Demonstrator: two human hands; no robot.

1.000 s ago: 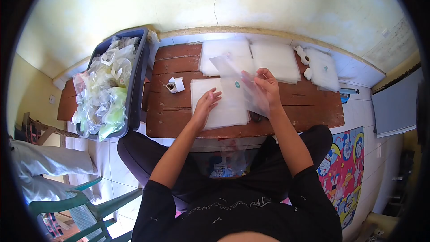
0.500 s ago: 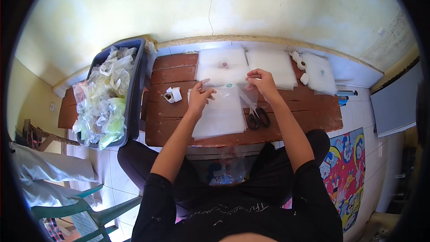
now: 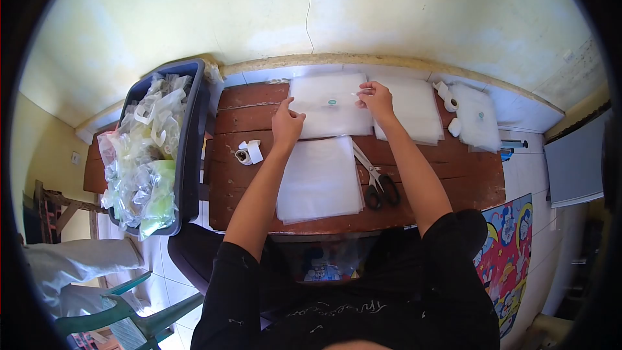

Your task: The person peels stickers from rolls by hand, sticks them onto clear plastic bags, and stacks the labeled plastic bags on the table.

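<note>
A clear plastic bag with a green sticker (image 3: 332,102) lies over the upper middle stack of clear bags (image 3: 327,126). My right hand (image 3: 377,102) has its fingertips pinched at the bag's right edge. At the left edge is my left hand (image 3: 287,124), index finger and thumb spread apart. Nearer me rests another stack of plain plastic bags (image 3: 319,178). Scissors (image 3: 376,178) with black handles lie beside it, under my right forearm. A roll of white stickers (image 3: 249,152) sits left of my left wrist.
The brown wooden table (image 3: 249,113) also bears a right-hand stack of bags (image 3: 408,110), white rolls (image 3: 446,95) and a far-right bag pile (image 3: 476,116). A dark bin (image 3: 189,175) full of crumpled plastic stands left. A green chair (image 3: 123,314) is lower left.
Both hands have moved away from me, carrying the green-stickered bag from above the near stack onto the upper stack, covering its red sticker. The near stack and scissors are now more exposed.
</note>
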